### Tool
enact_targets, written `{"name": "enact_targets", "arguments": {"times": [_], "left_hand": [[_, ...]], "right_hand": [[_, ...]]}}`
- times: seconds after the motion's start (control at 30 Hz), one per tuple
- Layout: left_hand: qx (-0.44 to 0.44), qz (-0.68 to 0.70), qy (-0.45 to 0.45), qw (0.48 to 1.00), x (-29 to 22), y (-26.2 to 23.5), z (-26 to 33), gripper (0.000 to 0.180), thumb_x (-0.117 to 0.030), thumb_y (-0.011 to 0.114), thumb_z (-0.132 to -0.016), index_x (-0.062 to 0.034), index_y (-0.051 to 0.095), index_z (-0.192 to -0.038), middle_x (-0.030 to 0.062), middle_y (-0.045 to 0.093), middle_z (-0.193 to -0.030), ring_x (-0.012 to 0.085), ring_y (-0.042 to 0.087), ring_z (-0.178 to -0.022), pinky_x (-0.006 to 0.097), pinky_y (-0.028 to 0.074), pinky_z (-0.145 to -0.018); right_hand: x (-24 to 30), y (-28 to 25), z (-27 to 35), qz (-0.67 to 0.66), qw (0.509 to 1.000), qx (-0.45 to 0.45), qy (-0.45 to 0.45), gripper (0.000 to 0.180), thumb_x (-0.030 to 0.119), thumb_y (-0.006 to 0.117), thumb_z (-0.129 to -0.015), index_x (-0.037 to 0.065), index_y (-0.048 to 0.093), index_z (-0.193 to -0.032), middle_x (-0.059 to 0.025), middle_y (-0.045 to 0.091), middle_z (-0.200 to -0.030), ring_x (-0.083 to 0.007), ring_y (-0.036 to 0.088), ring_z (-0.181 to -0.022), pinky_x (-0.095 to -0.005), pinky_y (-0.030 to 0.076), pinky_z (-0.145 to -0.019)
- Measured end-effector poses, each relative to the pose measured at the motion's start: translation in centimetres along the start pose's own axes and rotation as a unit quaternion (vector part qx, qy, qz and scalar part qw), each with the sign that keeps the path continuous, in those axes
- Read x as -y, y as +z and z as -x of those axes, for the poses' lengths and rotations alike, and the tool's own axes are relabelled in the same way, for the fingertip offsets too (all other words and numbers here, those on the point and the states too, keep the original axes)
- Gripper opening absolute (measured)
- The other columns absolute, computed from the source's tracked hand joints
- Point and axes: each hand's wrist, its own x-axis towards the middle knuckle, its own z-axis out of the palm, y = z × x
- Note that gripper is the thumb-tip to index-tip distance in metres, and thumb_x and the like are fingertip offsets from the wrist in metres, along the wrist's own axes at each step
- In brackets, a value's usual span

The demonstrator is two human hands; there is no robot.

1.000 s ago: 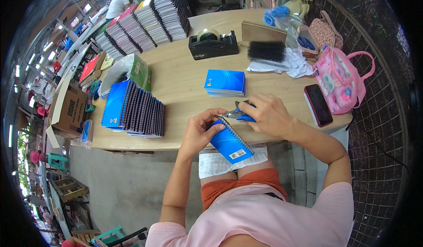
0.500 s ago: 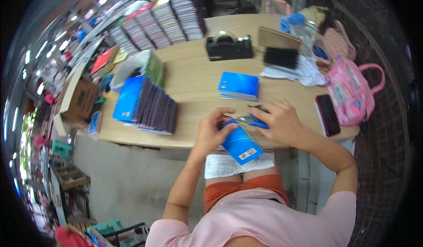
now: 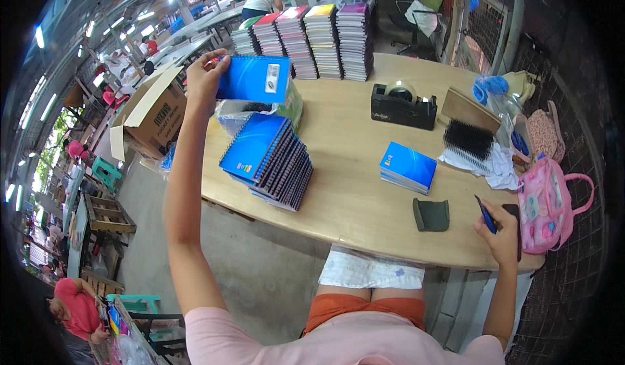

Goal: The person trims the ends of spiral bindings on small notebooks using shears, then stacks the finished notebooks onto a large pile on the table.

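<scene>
At the far left my left hand [image 3: 205, 82] is raised, its fingers pinching a blue spiral notebook [image 3: 250, 84] by its corner above a plastic-lined container [image 3: 293, 111]. Just in front stands a leaning stack of blue spiral notebooks [image 3: 280, 166], bindings toward the right. On the right my right hand [image 3: 501, 238] is closed round blue-handled pliers [image 3: 486, 216], dark tip pointing up and away. That hand is beside a dark phone [image 3: 512, 215]. To its left a dark green curved block [image 3: 431, 216] lies on the table, with a small pile of blue covered pads [image 3: 408, 166] behind it.
A black tape dispenser [image 3: 403, 106], a black-bristled brush [image 3: 469, 137] on white cloth and a pink bag [image 3: 553, 202] line the table's far and right sides. Tall stacks of notebooks [image 3: 319, 42] stand at the back. A cardboard box [image 3: 156, 121] is left; a person in red [image 3: 75, 306] sits lower left.
My left hand has carried the notebook from the table's near edge up and left, over the stack. My right hand has moved right with the pliers. The view has shifted too.
</scene>
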Motion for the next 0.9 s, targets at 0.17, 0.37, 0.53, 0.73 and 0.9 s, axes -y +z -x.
{"name": "enact_targets", "arguments": {"times": [0.17,0.37,0.53,0.73,0.9], "left_hand": [[-0.108,-0.150,0.001,0.983,12.8,-1.6,-7.9,0.045,-0.015,0.075,-0.081,-0.0094,0.067,-0.125,0.0140,0.070,-0.104,0.0176,0.064,-0.084,0.030,0.049,-0.077],[-0.003,-0.106,-0.078,0.991,14.8,-5.0,-7.6,0.029,-0.016,0.066,-0.092,0.0009,0.070,-0.116,0.0057,0.067,-0.084,0.0100,0.054,-0.068,0.029,0.046,-0.064],[-0.010,-0.237,0.209,0.949,-2.0,0.6,4.2,0.023,-0.001,0.061,-0.091,-0.0033,0.072,-0.112,0.0110,0.074,-0.094,0.0144,0.064,-0.070,0.025,0.049,-0.066],[0.040,-0.330,0.380,0.863,-5.3,-1.5,16.2,0.035,0.004,0.065,-0.082,-0.0075,0.070,-0.115,0.0104,0.072,-0.110,0.0273,0.069,-0.105,0.045,0.048,-0.098],[0.173,-0.305,0.262,0.899,-4.4,-2.2,20.0,0.044,-0.003,0.067,-0.085,-0.0090,0.063,-0.129,0.0109,0.065,-0.128,0.0313,0.062,-0.119,0.046,0.043,-0.105]], "right_hand": [[-2.6,1.1,0.7,-0.018,0.999,-0.011,0.040,0.048,0.017,0.081,-0.075,-0.003,0.069,-0.117,0.0008,0.052,-0.077,-0.0088,0.046,-0.068,-0.0245,0.037,-0.060],[-2.9,1.4,0.7,-0.043,0.996,-0.003,0.080,0.047,0.016,0.080,-0.076,-0.005,0.068,-0.116,0.0004,0.054,-0.079,-0.0078,0.050,-0.071,-0.0228,0.040,-0.064],[-3.6,0.9,2.5,-0.038,0.994,-0.018,0.097,0.048,0.012,0.079,-0.076,-0.006,0.066,-0.119,-0.0011,0.055,-0.083,-0.0088,0.052,-0.073,-0.0233,0.042,-0.066],[-3.6,1.9,2.7,-0.003,0.998,0.015,0.055,0.047,0.008,0.077,-0.077,-0.005,0.066,-0.121,-0.0013,0.056,-0.086,-0.0096,0.053,-0.077,-0.0244,0.043,-0.070],[-3.7,2.0,3.2,0.020,0.999,-0.008,0.045,0.048,0.010,0.080,-0.073,-0.003,0.067,-0.118,-0.0043,0.057,-0.082,-0.0129,0.054,-0.074,-0.0263,0.044,-0.070]]}}
